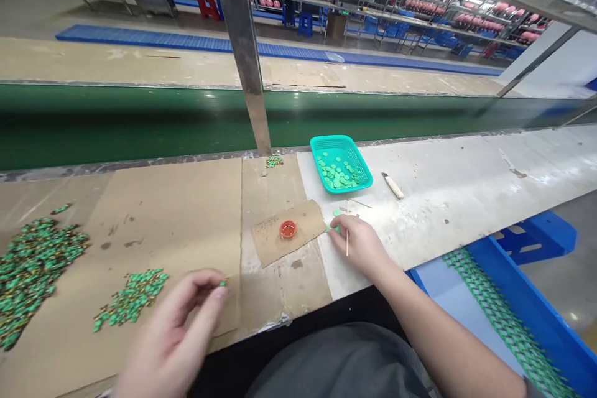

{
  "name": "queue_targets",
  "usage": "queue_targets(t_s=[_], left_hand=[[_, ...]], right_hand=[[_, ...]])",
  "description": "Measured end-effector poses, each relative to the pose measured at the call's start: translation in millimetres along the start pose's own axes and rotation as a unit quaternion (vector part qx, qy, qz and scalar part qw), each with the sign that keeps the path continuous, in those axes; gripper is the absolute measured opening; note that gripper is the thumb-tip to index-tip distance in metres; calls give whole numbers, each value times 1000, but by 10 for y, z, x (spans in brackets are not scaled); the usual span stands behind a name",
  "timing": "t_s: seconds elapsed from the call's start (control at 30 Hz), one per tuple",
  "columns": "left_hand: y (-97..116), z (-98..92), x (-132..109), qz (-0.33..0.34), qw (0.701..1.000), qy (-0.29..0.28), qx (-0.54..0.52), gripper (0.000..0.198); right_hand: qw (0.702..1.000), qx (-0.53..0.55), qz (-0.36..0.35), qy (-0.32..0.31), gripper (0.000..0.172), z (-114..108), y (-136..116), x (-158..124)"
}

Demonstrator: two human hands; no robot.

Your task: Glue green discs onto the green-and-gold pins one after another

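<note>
My left hand (175, 329) hangs over the brown cardboard sheet (163, 199), pinching a small green piece (222, 283) between thumb and fingers. My right hand (357, 245) grips a thin wooden stick (347, 242) upright, and a green piece (334, 228) sits at its fingertips. Just left of that hand, an orange-red cup (288, 229) holding liquid stands on a small cardboard scrap (303, 230). A teal plastic basket (359, 161) with green discs lies beyond my right hand. Two heaps of green-and-brown pieces (28, 280) (130, 298) lie on the cardboard to my left.
A small cluster of green pieces (274, 161) lies at the far cardboard edge, and a wooden scraper (392, 185) lies on the white bench. A green conveyor belt (140, 121) and steel post (242, 43) stand beyond. Green strips fill a blue tray (504, 323) at lower right.
</note>
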State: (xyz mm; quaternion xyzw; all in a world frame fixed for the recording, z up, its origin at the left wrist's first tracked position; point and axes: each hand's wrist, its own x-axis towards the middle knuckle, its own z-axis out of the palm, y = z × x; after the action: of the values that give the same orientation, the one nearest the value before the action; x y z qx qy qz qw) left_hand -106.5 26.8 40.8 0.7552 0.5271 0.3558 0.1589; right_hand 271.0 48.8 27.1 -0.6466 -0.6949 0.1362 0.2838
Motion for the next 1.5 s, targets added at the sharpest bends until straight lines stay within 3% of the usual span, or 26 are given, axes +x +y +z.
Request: queue_targets(t_s=[0.13, 0.23, 0.43, 0.63, 0.9, 1.1, 1.23, 1.5], left_hand=[[263, 375, 114, 178, 983, -37, 27, 15], [262, 542, 159, 235, 968, -33, 82, 16], [29, 485, 248, 244, 961, -19, 127, 16], [60, 549, 148, 199, 973, -14, 113, 18], [39, 578, 98, 186, 978, -35, 92, 18], [6, 541, 85, 201, 976, -47, 71, 16], [24, 531, 66, 197, 977, -49, 58, 18], [51, 525, 60, 196, 978, -46, 47, 16]], right_hand=[[999, 19, -28, 40, 11, -50, -27, -91], [997, 23, -45, 60, 12, -79, -38, -215], [993, 22, -90, 73, 18, 17, 10, -251], [991, 32, -121, 35, 18, 156, 70, -141], [979, 75, -190, -8, 29, 33, -119, -549], [987, 73, -140, 26, 23, -68, -219, -583], [984, 57, -171, -16, 11, 13, -316, -524], [981, 61, -185, -16, 14, 86, -351, -456]])
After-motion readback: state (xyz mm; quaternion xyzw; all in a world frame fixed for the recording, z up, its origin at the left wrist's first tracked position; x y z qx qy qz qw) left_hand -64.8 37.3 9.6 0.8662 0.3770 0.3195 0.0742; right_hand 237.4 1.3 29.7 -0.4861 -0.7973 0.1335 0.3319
